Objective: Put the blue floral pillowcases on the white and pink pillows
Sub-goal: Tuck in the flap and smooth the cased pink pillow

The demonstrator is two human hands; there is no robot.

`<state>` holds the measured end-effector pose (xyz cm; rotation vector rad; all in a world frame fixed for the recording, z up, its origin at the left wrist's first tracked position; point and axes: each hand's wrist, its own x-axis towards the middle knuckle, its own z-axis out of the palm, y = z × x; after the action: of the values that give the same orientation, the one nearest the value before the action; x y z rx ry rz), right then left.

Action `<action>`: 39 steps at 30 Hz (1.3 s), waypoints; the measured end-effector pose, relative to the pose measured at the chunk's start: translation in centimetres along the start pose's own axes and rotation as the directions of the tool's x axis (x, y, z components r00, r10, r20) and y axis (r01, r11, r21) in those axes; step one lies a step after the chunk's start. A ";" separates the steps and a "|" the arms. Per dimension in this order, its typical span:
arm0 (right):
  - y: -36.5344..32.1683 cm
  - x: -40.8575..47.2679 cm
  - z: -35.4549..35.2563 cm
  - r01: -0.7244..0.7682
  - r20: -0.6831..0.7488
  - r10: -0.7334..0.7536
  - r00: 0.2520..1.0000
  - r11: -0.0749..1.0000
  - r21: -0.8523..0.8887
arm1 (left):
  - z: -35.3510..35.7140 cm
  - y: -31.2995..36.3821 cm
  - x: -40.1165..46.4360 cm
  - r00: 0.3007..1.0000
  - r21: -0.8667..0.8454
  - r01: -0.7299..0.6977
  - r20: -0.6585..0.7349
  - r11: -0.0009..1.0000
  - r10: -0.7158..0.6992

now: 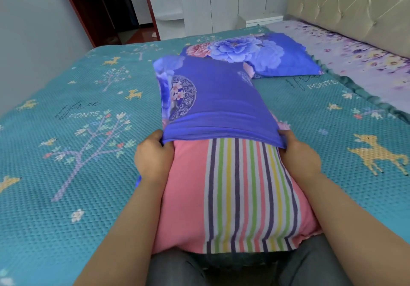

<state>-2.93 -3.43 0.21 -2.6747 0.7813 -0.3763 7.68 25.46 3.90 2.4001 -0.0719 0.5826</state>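
A pink pillow (188,197) with a panel of coloured stripes lies lengthwise in front of me on the bed. A blue floral pillowcase (217,99) covers its far half, with the open hem running across the pillow's middle. My left hand (153,154) grips the hem at the left side of the pillow. My right hand (298,154) grips the hem at the right side. Farther back lies a second pillow (261,52) fully inside a blue floral pillowcase.
A teal blanket (73,141) with deer and tree prints covers the bed. A lilac floral sheet (355,57) shows at the right, below a tufted beige headboard (355,3). A white wardrobe (221,1) and a dark doorway (106,8) stand behind. My knees (177,270) are at the bottom.
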 end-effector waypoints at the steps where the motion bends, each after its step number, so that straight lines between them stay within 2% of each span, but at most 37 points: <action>1: -0.2 -0.1 0.0 -0.010 0.034 0.011 0.999 1.000 -0.021 | 0.1 -1.1 -0.8 0.997 -0.023 0.070 0.045 0.997 -0.069; 3: -0.7 -0.2 0.1 -0.011 0.037 0.012 0.999 1.000 -0.023 | 0.8 -3.9 -1.3 0.977 -0.040 0.174 0.136 0.984 -0.167; 5: -1.2 -0.5 0.1 0.017 -0.065 -0.018 0.998 1.000 -0.021 | 0.8 -5.9 -1.7 0.935 0.019 0.256 0.250 0.967 -0.252; 6: -1.5 -0.6 0.0 0.049 -0.145 -0.052 0.988 0.999 -0.020 | 0.6 -6.6 -2.0 0.890 0.025 0.325 0.330 0.945 -0.314; 8: -2.6 -1.3 -0.3 0.147 -0.277 -0.145 0.950 0.989 -0.014 | 0.1 -7.4 -2.9 0.787 -0.025 0.457 0.478 0.889 -0.391; 10: -4.8 -2.8 -0.8 0.280 -0.368 -0.252 0.895 0.960 0.025 | -0.8 -7.5 -3.8 0.752 -0.090 0.522 0.517 0.848 -0.408; 12: -8.2 -5.1 -1.6 0.448 -0.384 -0.386 0.839 0.891 0.081 | -1.9 -7.4 -4.3 0.732 -0.100 0.531 0.555 0.841 -0.396; 14: -12.1 -7.6 -2.6 0.589 -0.278 -0.537 0.796 0.794 0.152 | -2.8 -7.4 -4.6 0.703 -0.109 0.526 0.614 0.844 -0.359; 15: -13.9 -8.9 -3.0 0.645 -0.167 -0.624 0.764 0.745 0.167 | -3.3 -7.4 -5.0 0.691 -0.115 0.525 0.636 0.843 -0.343; 16: -15.4 -10.2 -3.0 0.692 -0.025 -0.696 0.718 0.708 0.142 | -3.7 -7.6 -5.4 0.680 -0.120 0.540 0.645 0.833 -0.348; 18: -16.6 -12.3 -1.6 0.761 0.263 -0.732 0.628 0.649 -0.011 | -4.5 -8.0 -6.0 0.648 -0.129 0.602 0.655 0.788 -0.388; 19: -16.3 -13.4 -0.4 0.793 0.331 -0.732 0.595 0.602 -0.094 | -5.1 -8.3 -6.4 0.622 -0.118 0.628 0.670 0.769 -0.405; 22: -14.6 -16.9 3.0 0.837 0.339 -0.766 0.546 0.481 -0.260 | -7.0 -10.6 -6.8 0.522 -0.023 0.631 0.752 0.775 -0.402; 24: -14.0 -18.4 4.4 0.834 0.337 -0.767 0.546 0.462 -0.300 | -7.5 -11.8 -7.0 0.507 -0.040 0.631 0.777 0.775 -0.372; 25: -14.1 -18.9 4.8 0.826 0.346 -0.753 0.559 0.467 -0.316 | -7.6 -12.0 -7.3 0.508 -0.036 0.614 0.783 0.788 -0.359; 27: -14.6 -18.8 5.3 0.809 0.224 -0.795 0.564 0.477 -0.344 | -7.8 -11.8 -7.8 0.543 -0.048 0.567 0.772 0.822 -0.329; 30: -15.5 -16.1 3.5 0.786 0.099 -0.796 0.597 0.556 -0.269 | -7.7 -11.7 -7.8 0.599 -0.136 0.597 0.731 0.791 -0.326; 32: -15.8 -13.5 0.4 0.689 0.040 -0.703 0.710 0.681 -0.250 | -8.0 -12.1 -7.7 0.608 -0.139 0.630 0.700 0.764 -0.374; 34: -15.5 -11.5 -3.1 0.539 0.048 -0.538 0.842 0.832 -0.129 | -8.2 -12.4 -7.5 0.621 -0.077 0.607 0.666 0.791 -0.412; 35: -15.1 -10.6 -4.0 0.487 0.036 -0.486 0.873 0.870 -0.075 | -8.2 -12.2 -7.3 0.636 -0.029 0.563 0.654 0.826 -0.410; 36: -14.6 -10.2 -4.3 0.486 -0.006 -0.487 0.874 0.873 -0.046 | -8.3 -11.8 -7.0 0.662 0.054 0.482 0.631 0.874 -0.404; 37: -14.2 -10.1 -4.6 0.526 -0.055 -0.531 0.845 0.846 -0.088 | -8.1 -11.2 -6.8 0.713 0.169 0.367 0.581 0.915 -0.394; 38: -14.0 -10.4 -4.8 0.592 -0.135 -0.610 0.781 0.791 -0.150 | -8.0 -10.6 -6.8 0.802 0.300 0.229 0.481 0.926 -0.354; 39: -13.8 -10.6 -4.7 0.639 -0.198 -0.666 0.719 0.746 -0.186 | -7.6 -10.1 -6.9 0.909 0.405 0.092 0.339 0.910 -0.243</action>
<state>-6.69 12.33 8.05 -2.9658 -0.1528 -0.8833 0.52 37.38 0.23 2.8359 0.0945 0.0322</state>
